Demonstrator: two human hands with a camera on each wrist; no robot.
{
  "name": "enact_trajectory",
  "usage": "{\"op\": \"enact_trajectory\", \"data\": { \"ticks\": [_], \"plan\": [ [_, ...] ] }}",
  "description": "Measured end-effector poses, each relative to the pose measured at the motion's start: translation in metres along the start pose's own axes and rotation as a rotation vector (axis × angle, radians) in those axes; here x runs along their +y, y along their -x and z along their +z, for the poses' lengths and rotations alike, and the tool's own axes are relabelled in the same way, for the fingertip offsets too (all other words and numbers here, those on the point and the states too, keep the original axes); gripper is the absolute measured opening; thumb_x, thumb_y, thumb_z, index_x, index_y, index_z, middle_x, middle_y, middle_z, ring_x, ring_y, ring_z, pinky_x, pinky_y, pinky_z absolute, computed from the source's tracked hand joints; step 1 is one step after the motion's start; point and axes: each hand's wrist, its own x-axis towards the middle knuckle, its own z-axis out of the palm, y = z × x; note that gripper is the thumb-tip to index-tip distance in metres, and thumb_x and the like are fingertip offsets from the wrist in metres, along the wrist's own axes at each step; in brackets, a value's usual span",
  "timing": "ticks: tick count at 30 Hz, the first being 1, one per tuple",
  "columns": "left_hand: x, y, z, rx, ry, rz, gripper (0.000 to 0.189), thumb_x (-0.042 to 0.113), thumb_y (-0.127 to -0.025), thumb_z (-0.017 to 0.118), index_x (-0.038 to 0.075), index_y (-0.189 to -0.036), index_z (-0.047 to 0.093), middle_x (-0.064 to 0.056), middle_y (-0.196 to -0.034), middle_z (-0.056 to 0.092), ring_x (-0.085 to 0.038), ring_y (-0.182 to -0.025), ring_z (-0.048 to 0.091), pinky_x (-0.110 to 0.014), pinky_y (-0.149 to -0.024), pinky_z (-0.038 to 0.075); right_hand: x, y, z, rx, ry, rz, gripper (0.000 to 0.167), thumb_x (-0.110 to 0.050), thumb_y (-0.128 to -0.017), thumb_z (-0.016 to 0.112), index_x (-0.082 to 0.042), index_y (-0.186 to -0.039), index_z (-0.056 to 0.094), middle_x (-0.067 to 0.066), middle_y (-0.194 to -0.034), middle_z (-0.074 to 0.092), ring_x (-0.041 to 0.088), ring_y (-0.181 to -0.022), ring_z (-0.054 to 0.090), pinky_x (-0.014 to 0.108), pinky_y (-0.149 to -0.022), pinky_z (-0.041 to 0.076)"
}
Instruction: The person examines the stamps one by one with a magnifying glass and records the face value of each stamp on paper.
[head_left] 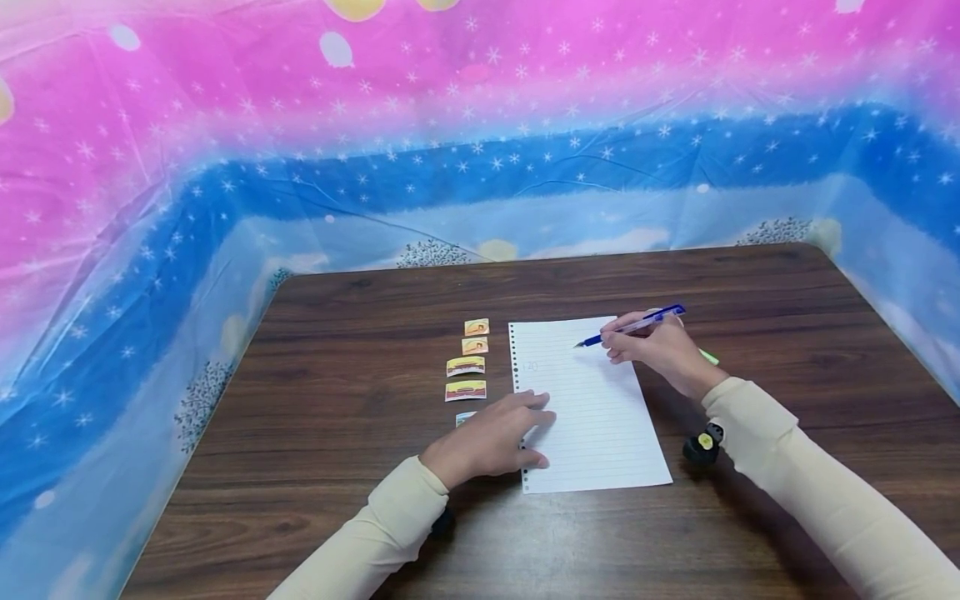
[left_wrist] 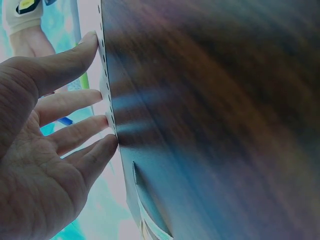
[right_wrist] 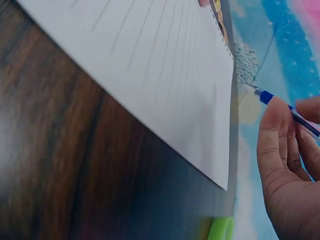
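Note:
A sheet of lined paper [head_left: 592,433] with punched holes down its left edge lies on the table. My left hand [head_left: 498,433] rests on that holed edge with its fingers spread; in the left wrist view the fingertips [left_wrist: 109,145] touch the paper. Between thumb and fingers my right hand [head_left: 656,350] pinches a blue pen [head_left: 633,325] over the upper part of the sheet. In the right wrist view the pen [right_wrist: 267,96] has its tip lifted off the page. Faint writing [head_left: 530,366], seemingly digits, stands near the left margin.
Left of the paper runs a column of small picture cards: two orange [head_left: 476,327], two yellow and red [head_left: 466,389], and a blue card [head_left: 464,418] partly hidden by my left hand. A bright green object [head_left: 708,357] lies behind my right wrist. Printed cloth [head_left: 510,158] surrounds the table.

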Motion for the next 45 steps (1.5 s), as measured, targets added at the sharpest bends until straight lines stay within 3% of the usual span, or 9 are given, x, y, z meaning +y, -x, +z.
{"op": "enact_trajectory", "data": {
  "ticks": [7,13,23,35,45],
  "plan": [
    [-0.002,0.000,0.001,-0.002,-0.005,0.012,0.055,0.031,-0.091,0.079,0.009,-0.139,0.062,-0.012,-0.153,0.048,-0.027,-0.145,0.039,-0.037,-0.117,0.034,0.000,-0.004,0.013,-0.034,-0.006,0.020,0.029,-0.019,-0.096,0.072,0.003,-0.115,0.067,0.029,-0.106,0.070,0.040,-0.094,0.071,0.037,-0.081,0.060],
    [-0.002,0.000,0.000,-0.010,0.001,0.011,0.056,0.031,-0.091,0.078,0.010,-0.141,0.061,-0.011,-0.154,0.047,-0.026,-0.146,0.038,-0.037,-0.117,0.034,0.001,-0.009,0.025,-0.041,0.069,0.078,0.032,-0.026,-0.095,0.074,-0.001,-0.115,0.068,0.021,-0.103,0.073,0.030,-0.089,0.073,0.037,-0.083,0.059],
    [-0.002,0.000,0.000,-0.002,0.000,0.023,0.055,0.031,-0.092,0.078,0.010,-0.140,0.062,-0.012,-0.153,0.048,-0.027,-0.145,0.039,-0.038,-0.117,0.034,0.007,-0.017,0.041,-0.043,0.022,0.030,0.027,-0.018,-0.094,0.074,0.005,-0.109,0.069,0.021,-0.095,0.074,0.028,-0.084,0.074,0.035,-0.077,0.061],
    [-0.001,0.000,-0.001,0.001,-0.001,0.024,0.055,0.030,-0.092,0.078,0.008,-0.139,0.062,-0.014,-0.153,0.047,-0.028,-0.145,0.038,-0.037,-0.118,0.032,0.009,-0.016,0.044,-0.031,0.070,0.010,0.027,-0.022,-0.095,0.074,0.001,-0.108,0.072,0.015,-0.095,0.076,0.025,-0.090,0.075,0.026,-0.085,0.054],
    [-0.001,0.000,-0.001,-0.003,-0.001,0.017,0.055,0.030,-0.092,0.078,0.008,-0.139,0.062,-0.014,-0.153,0.048,-0.028,-0.145,0.039,-0.037,-0.118,0.033,0.011,-0.013,0.044,-0.052,0.065,-0.004,0.026,-0.022,-0.095,0.074,0.001,-0.105,0.072,0.015,-0.096,0.075,0.024,-0.091,0.074,0.033,-0.086,0.048]
  ]
}}
